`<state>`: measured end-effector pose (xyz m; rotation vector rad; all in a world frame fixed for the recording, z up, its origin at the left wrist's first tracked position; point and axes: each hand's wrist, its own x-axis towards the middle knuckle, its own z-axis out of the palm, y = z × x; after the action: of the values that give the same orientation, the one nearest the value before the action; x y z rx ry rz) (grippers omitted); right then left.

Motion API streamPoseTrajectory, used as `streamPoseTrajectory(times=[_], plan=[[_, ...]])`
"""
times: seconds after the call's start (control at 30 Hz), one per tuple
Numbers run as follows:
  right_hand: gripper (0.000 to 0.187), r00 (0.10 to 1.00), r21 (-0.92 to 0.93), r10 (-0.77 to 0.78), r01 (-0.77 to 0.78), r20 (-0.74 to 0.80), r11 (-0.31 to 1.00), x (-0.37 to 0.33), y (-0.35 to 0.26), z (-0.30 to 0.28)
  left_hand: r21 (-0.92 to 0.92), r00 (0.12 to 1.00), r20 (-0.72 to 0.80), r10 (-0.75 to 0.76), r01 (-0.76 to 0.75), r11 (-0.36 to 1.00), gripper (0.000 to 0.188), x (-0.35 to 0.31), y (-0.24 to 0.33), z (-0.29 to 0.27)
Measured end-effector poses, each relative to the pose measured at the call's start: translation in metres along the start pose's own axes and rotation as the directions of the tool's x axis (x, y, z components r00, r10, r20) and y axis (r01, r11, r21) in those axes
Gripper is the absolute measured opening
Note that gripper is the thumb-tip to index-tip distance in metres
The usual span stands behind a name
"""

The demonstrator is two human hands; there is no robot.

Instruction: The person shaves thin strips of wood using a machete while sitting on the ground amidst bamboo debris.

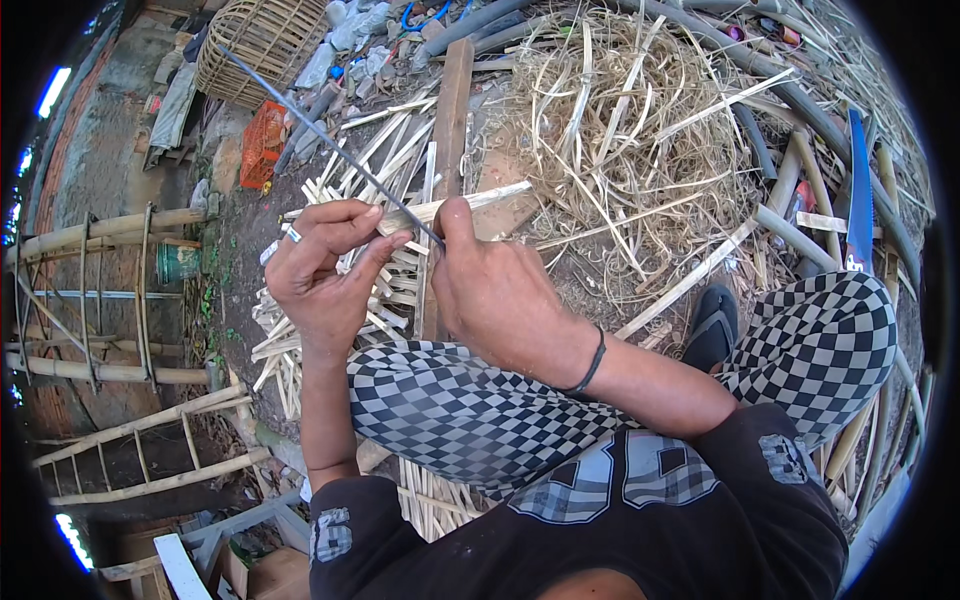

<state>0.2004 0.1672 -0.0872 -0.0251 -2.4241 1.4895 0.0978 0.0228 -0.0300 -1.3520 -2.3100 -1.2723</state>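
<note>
Pale split bamboo strip [470,200]: held level above the checkered-trousered knee [450,400], pinched by left hand [325,265] (ring on one finger). Right hand [495,295], fist-closed, presses a long thin dark metal blade [320,135] onto it. Beyond the strip: tangled bamboo shavings [630,130]; farther left of it, woven basket [265,45].

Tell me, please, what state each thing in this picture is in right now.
left hand: closed on the bamboo strip
right hand: gripping the knife
bamboo strip: held level between both hands
knife: blade laid against the strip
woven basket: lying tipped on the ground
shavings pile: loose, tangled
</note>
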Motion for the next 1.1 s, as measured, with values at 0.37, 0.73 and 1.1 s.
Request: streamPoseTrajectory(times=[0.37,0.73,1.1], plan=[[0.023,0.997,0.071,-0.071,0.071,0.0,0.995,-0.006,-0.01,-0.007,0.101,0.984,-0.109,0.139,-0.128,0.987,0.021,-0.006,-0.015,0.001],[0.024,0.996,0.083,-0.078,0.08,-0.035,0.993,-0.005,-0.016,-0.018,0.043,0.974,-0.12,0.192,-0.188,0.981,0.02,0.004,-0.017,0.006],[0.03,0.99,-0.031,0.057,-0.054,0.126,0.998,0.011,0.016,-0.021,-0.051,0.986,-0.054,0.16,-0.163,0.985,0.018,0.011,-0.014,0.007]])
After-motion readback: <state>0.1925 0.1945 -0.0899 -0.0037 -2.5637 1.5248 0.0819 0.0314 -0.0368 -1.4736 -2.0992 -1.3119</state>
